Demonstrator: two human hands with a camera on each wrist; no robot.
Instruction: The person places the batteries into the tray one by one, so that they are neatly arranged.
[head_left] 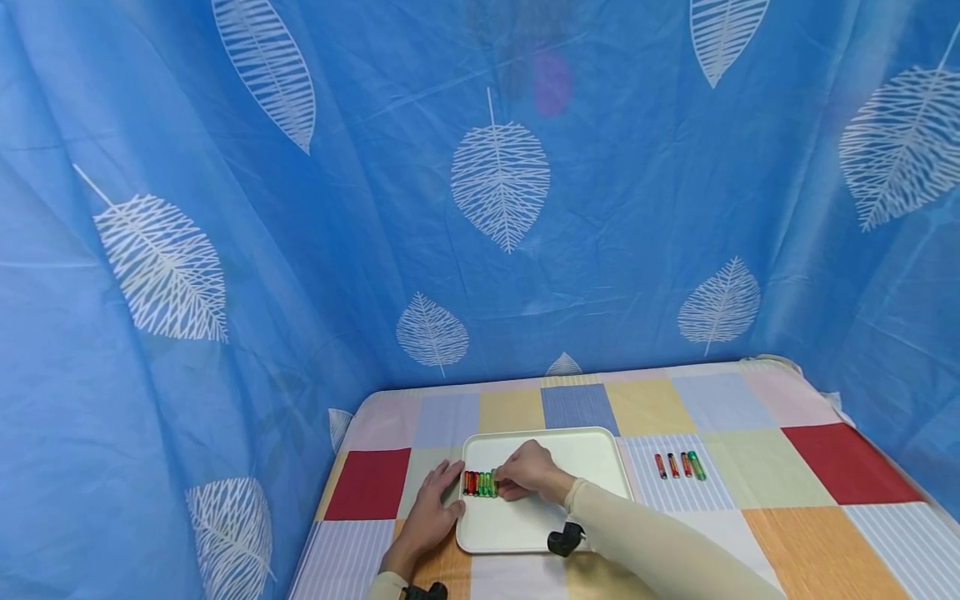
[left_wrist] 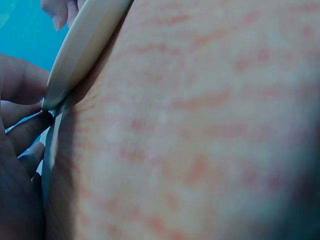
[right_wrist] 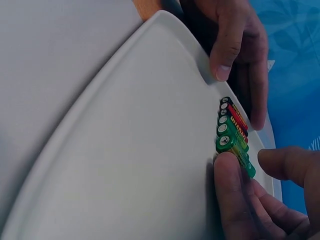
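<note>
in the head view, at the lower left of centre, the left hand [head_left: 431, 508] is lying flat on the patchwork-covered desk [head_left: 817, 467] with its fingers [head_left: 448, 477] stretched out and touching the left rim of the white tray [head_left: 585, 454]; it is gripping nothing. its wrist is running off the bottom edge of the frame. in the left wrist view the tray rim [left_wrist: 80, 50] is showing only as a pale slanted edge at the upper left, the left hand [left_wrist: 17, 150] is lying dark and partly cut off at the left edge, and most of the frame is filled by blurred orange-flecked cloth too close to make out.

just right of that hand, a row of small batteries [head_left: 480, 483] is lying side by side near the tray's left rim, red ones on the left and green ones on the right; how many there are is hard to tell from the head view. the right wrist view is showing the row [right_wrist: 234, 135] end-on at the right of the frame.

the right hand [head_left: 528, 472] is resting at the right end of the row, its fingers [right_wrist: 231, 190] curled and pinching the last green battery [right_wrist: 239, 154]; the hand is hiding that battery in the head view.

further right, four more batteries [head_left: 678, 465] are lying on a striped patch of the desk, well apart from the tray.
</note>
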